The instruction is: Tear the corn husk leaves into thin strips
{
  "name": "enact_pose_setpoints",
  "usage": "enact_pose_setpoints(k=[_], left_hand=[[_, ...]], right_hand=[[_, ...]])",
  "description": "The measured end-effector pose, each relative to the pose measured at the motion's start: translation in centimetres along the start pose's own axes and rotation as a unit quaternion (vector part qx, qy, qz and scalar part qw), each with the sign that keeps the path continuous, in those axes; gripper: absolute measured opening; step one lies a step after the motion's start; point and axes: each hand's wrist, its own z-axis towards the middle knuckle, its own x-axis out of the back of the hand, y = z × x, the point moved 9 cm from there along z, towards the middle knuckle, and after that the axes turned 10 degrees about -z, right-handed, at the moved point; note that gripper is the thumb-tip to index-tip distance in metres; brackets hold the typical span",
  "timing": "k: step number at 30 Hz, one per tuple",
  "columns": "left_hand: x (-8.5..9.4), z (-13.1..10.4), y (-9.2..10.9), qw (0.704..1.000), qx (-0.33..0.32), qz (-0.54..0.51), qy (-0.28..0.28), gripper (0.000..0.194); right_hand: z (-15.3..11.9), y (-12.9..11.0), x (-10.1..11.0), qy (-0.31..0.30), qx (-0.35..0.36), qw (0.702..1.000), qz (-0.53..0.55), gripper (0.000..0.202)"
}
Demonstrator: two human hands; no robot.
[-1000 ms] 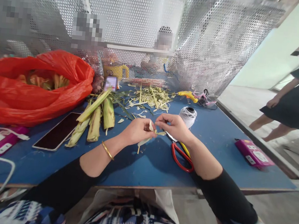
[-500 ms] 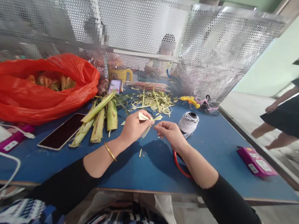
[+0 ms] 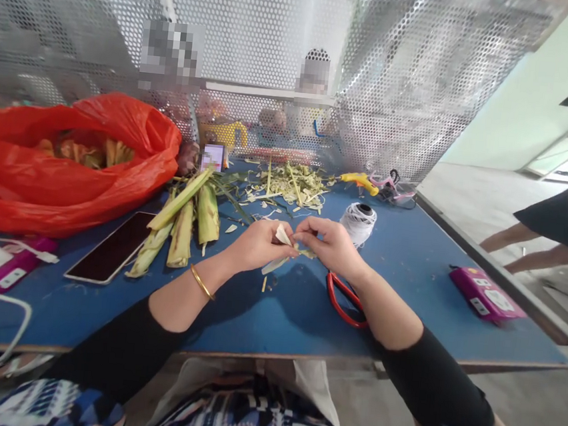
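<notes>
My left hand (image 3: 263, 246) is closed around pale folded plant-leaf strips (image 3: 282, 235), whose ends stick out above and below the fingers. Close against it, my right hand (image 3: 328, 244) pinches at the same strips with thumb and forefinger; whether a thread is also in that pinch, I cannot tell. Behind the right wrist stands a spool of white thread (image 3: 358, 224). Under the right forearm lie red-handled scissors (image 3: 340, 305), partly covered. Thick yellow-green plant stalks (image 3: 179, 246) lie left of my hands. Beyond them is a heap of leaf scraps (image 3: 291, 185).
On the left sit an open red plastic bag (image 3: 137, 122), a phone (image 3: 109, 250) and a white cable (image 3: 22, 328). A yellow tool (image 3: 360, 181) lies far right, and a magenta pack (image 3: 487, 296) near the right edge. Perforated metal panels (image 3: 264, 50) border the back; a person stands at right.
Both hands have come closer together, the right one now touching the strips beside the left. More of the scissors shows. The view has shifted slightly, and the person at right has moved.
</notes>
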Motion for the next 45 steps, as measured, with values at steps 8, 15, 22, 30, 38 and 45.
enact_pose_setpoints(k=[8,15,22,30,38,45], left_hand=[[-0.3,-0.2,1.0,0.989,-0.017,-0.149,-0.006,0.021],[3.6,-0.4,0.8,0.973,-0.081,-0.089,0.195,0.017],[4.8,-1.0,1.4,0.958,-0.089,0.057,0.267,0.009],[4.0,-0.4,1.0,0.966,-0.063,0.131,0.211,0.007],[-0.2,0.1,-0.7,0.998,0.029,-0.051,-0.018,0.014],[0.4,0.1,0.0,0.985,0.009,-0.174,0.022,0.025]], right_hand=[[-0.3,3.2,-2.4,-0.055,-0.189,0.938,0.286,0.022],[-1.0,4.0,-4.3,-0.014,-0.242,0.905,0.349,0.029],[-0.8,1.8,-2.2,0.024,-0.125,0.983,0.131,0.016],[-1.1,-2.3,-0.7,0.045,0.086,0.982,-0.159,0.019],[0.0,-0.1,0.2,0.001,0.024,0.999,-0.046,0.014],[-0.2,3.4,-3.2,-0.071,-0.174,0.944,0.272,0.022]])
